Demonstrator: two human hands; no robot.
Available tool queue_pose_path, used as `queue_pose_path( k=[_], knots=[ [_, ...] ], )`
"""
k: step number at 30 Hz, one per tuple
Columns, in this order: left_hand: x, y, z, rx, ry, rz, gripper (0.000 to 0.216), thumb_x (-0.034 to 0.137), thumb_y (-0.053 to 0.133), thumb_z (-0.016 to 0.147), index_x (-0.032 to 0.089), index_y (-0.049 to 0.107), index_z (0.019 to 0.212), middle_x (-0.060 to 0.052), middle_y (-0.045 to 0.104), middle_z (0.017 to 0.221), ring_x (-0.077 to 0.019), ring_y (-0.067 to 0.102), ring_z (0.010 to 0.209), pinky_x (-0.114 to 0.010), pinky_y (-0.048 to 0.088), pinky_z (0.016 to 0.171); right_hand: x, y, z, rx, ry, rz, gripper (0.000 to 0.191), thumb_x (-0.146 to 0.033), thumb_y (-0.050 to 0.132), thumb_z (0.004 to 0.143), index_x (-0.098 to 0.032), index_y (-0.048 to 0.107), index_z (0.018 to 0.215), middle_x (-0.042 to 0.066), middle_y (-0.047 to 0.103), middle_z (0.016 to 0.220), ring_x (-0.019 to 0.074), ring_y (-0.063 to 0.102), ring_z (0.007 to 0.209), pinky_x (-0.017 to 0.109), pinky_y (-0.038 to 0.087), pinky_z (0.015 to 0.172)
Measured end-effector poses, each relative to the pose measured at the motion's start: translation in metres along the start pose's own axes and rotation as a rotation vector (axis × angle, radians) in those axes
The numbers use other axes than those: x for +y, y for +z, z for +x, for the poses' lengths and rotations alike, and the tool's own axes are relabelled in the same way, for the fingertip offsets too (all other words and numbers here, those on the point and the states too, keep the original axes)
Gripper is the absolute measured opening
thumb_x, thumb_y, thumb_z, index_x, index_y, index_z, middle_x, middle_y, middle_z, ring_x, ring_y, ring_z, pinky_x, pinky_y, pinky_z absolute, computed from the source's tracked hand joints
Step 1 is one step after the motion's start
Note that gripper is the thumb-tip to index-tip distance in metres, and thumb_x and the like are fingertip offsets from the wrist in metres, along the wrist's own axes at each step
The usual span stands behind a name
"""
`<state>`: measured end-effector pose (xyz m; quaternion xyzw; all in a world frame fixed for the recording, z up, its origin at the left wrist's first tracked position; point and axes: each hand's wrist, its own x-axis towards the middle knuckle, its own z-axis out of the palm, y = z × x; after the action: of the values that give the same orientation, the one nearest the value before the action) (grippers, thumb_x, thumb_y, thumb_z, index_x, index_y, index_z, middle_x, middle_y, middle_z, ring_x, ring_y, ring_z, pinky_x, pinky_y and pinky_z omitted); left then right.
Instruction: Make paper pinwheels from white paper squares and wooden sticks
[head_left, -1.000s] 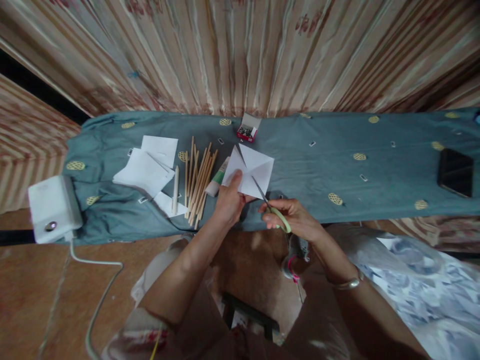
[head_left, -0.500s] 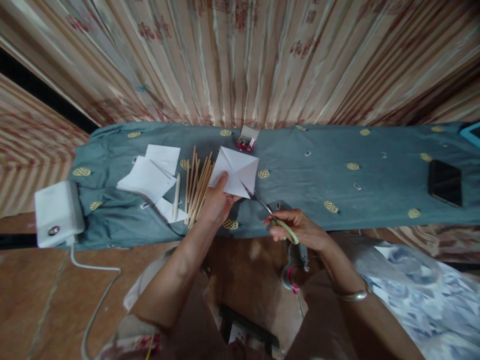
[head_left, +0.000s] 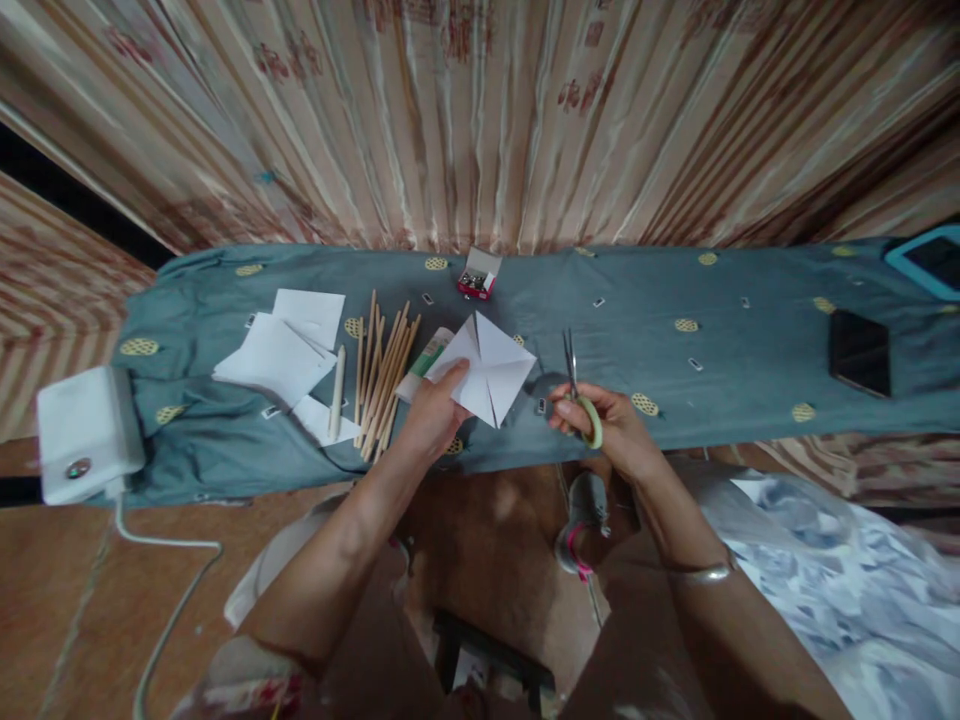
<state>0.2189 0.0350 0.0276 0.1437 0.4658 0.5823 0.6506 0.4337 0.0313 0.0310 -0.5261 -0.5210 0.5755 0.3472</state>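
Note:
Between the thumb and fingers of my left hand [head_left: 435, 410] is a square sheet of white paper [head_left: 504, 362], with slits running in from its corners. My right hand [head_left: 600, 415] holds a pair of scissors [head_left: 574, 375] by the pale green handles, its blades pointing away from me and slightly parted. The scissors are apart from the paper, to its right. A green and white packet [head_left: 427, 362] lies partly under the paper. Beside my left hand lies a bunch of thin wooden sticks [head_left: 386, 380].
White paper sheets [head_left: 274, 355] and a white pen-like stick [head_left: 337, 390] lie left on the cloth-covered table [head_left: 630, 340]. A small red box [head_left: 478, 278] of metal bits sits at the back. A white power bank [head_left: 90, 435] with cable is far left, a black phone [head_left: 860, 352] right.
The scissors have come out of the paper and swung upright to the right. The paper has turned and now shows another slit. The green and white packet has come into sight.

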Motion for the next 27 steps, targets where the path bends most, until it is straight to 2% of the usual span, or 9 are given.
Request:
queue_pose_path(
  k=[3, 5, 8, 12, 17, 21, 24, 27],
  knots=[
    [-0.006, 0.002, -0.003, -0.019, -0.042, 0.044, 0.023, 0.021, 0.072, 0.072, 0.015, 0.067, 0.093, -0.006, 0.075, 0.086, -0.0237, 0.072, 0.086, -0.035, 0.057, 0.077, 0.003, -0.001, 0.004, 0.134, -0.045, 0.013, 0.046, -0.057, 0.084, 0.063, -0.022, 0.067, 0.089, -0.001, 0.068, 0.071, 0.0120, 0.057, 0.060, 0.024, 0.044, 0.055],
    [-0.011, 0.002, -0.005, -0.049, -0.066, 0.067, 0.025, 0.022, 0.073, 0.069, 0.015, 0.068, 0.092, -0.005, 0.074, 0.083, -0.0233, 0.071, 0.082, -0.034, 0.056, 0.075, 0.002, -0.002, 0.007, 0.168, -0.064, 0.036, 0.049, -0.055, 0.086, 0.061, -0.023, 0.066, 0.093, -0.001, 0.069, 0.075, 0.0126, 0.058, 0.063, 0.025, 0.044, 0.057],
    [-0.017, 0.001, -0.005, -0.078, -0.073, 0.091, 0.024, 0.023, 0.075, 0.066, 0.015, 0.069, 0.088, -0.004, 0.073, 0.077, -0.0218, 0.069, 0.076, -0.032, 0.054, 0.071, -0.001, -0.003, 0.011, 0.147, -0.070, 0.045, 0.051, -0.052, 0.088, 0.058, -0.024, 0.064, 0.094, -0.001, 0.069, 0.079, 0.0135, 0.059, 0.067, 0.025, 0.045, 0.058],
    [-0.024, 0.000, -0.005, -0.113, -0.070, 0.134, 0.022, 0.025, 0.076, 0.064, 0.016, 0.071, 0.083, -0.002, 0.071, 0.073, -0.0195, 0.066, 0.070, -0.030, 0.052, 0.068, -0.002, -0.002, 0.013, 0.104, -0.044, 0.071, 0.051, -0.049, 0.088, 0.057, -0.023, 0.063, 0.093, -0.002, 0.067, 0.076, 0.0113, 0.055, 0.063, 0.023, 0.042, 0.054],
    [-0.028, -0.004, -0.004, -0.156, -0.059, 0.229, 0.024, 0.029, 0.079, 0.062, 0.014, 0.072, 0.080, -0.004, 0.071, 0.072, -0.0213, 0.065, 0.069, -0.034, 0.052, 0.073, -0.002, 0.001, 0.013, 0.028, 0.010, 0.116, 0.052, -0.042, 0.091, 0.051, -0.021, 0.064, 0.091, -0.005, 0.065, 0.071, 0.0085, 0.050, 0.057, 0.022, 0.039, 0.050],
    [-0.027, -0.006, -0.004, -0.163, -0.033, 0.279, 0.024, 0.030, 0.080, 0.061, 0.014, 0.072, 0.078, -0.005, 0.072, 0.072, -0.0237, 0.067, 0.072, -0.036, 0.052, 0.076, -0.002, 0.001, 0.013, -0.020, 0.031, 0.124, 0.048, -0.041, 0.089, 0.054, -0.021, 0.064, 0.090, -0.006, 0.062, 0.069, 0.0085, 0.051, 0.056, 0.022, 0.040, 0.052],
    [-0.024, -0.004, -0.005, -0.167, -0.058, 0.255, 0.029, 0.033, 0.082, 0.061, 0.013, 0.072, 0.080, -0.007, 0.073, 0.074, -0.0250, 0.069, 0.074, -0.035, 0.053, 0.073, -0.002, 0.003, 0.013, -0.025, 0.046, 0.144, 0.048, -0.041, 0.089, 0.054, -0.021, 0.064, 0.089, -0.006, 0.063, 0.067, 0.0081, 0.051, 0.055, 0.022, 0.039, 0.051],
    [-0.019, -0.001, -0.007, -0.220, -0.123, 0.174, 0.042, 0.045, 0.084, 0.061, 0.012, 0.072, 0.083, -0.010, 0.075, 0.078, -0.0281, 0.071, 0.081, -0.037, 0.056, 0.074, -0.002, 0.007, 0.016, 0.041, 0.060, 0.193, 0.049, -0.040, 0.090, 0.049, -0.021, 0.064, 0.086, -0.007, 0.064, 0.063, 0.0077, 0.050, 0.052, 0.022, 0.038, 0.050]
  ],
)
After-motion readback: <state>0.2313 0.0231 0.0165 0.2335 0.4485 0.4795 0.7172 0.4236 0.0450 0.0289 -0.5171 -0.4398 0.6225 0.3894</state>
